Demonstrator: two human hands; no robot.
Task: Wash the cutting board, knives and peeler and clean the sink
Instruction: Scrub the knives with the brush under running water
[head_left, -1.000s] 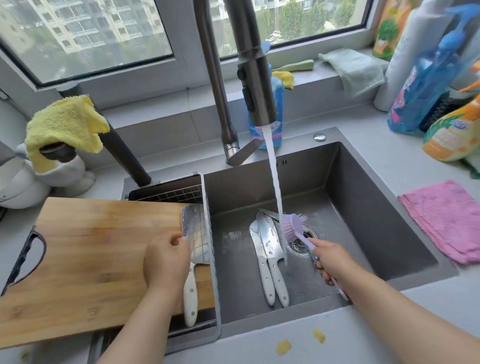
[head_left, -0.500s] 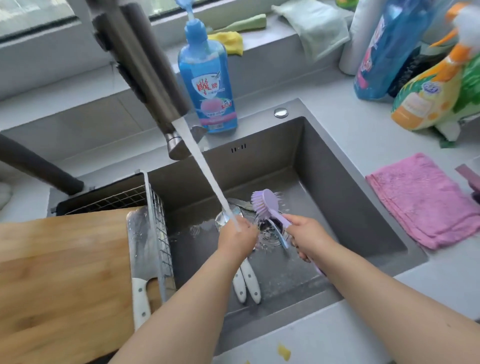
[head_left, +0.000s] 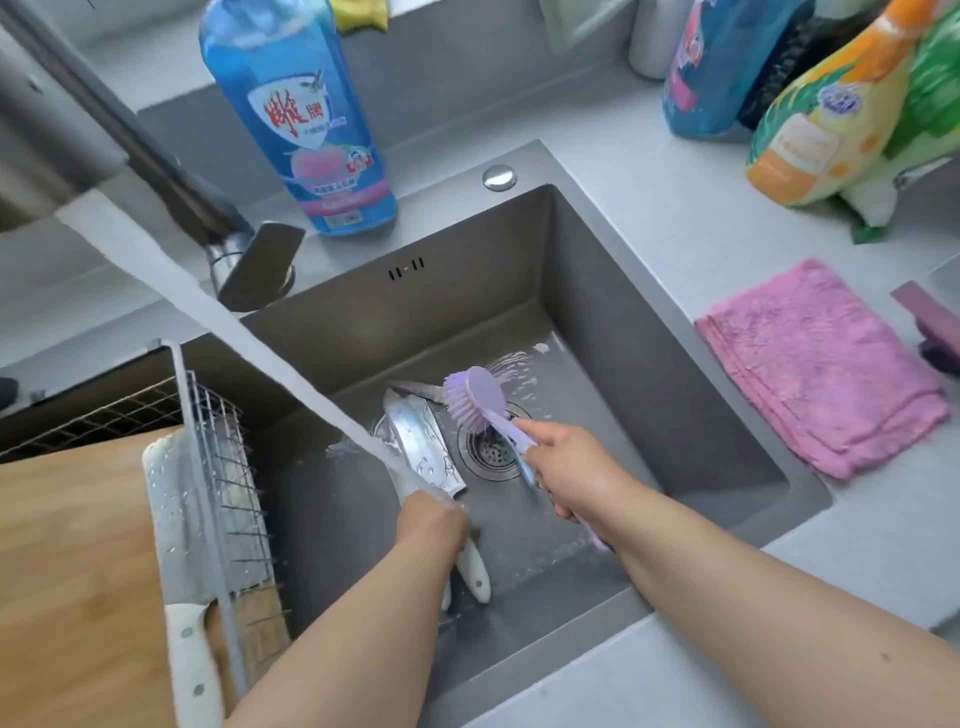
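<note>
Two white-handled knives (head_left: 426, 452) lie in the grey sink (head_left: 649, 374) beside the drain (head_left: 491, 452). My left hand (head_left: 431, 525) grips the handles where they meet the blades, under the running water stream (head_left: 234, 332). My right hand (head_left: 566, 473) holds a purple dish brush (head_left: 475, 397) by its handle, bristle head raised over the drain and the blade tips. A wet cleaver (head_left: 176, 540) with a white handle lies on the wooden cutting board (head_left: 72, 571) at the left. No peeler is visible.
A wire rack (head_left: 218, 467) borders the sink's left side under the board. The faucet (head_left: 171, 182) leans in from the upper left. A blue soap bottle (head_left: 306, 119) stands behind the sink; a pink cloth (head_left: 821, 364) and more bottles (head_left: 841, 119) sit on the right counter.
My left hand left the cleaver on the board, reached into the sink and took hold of the knives. The view dropped closer to the sink. The brush stays raised over the drain.
</note>
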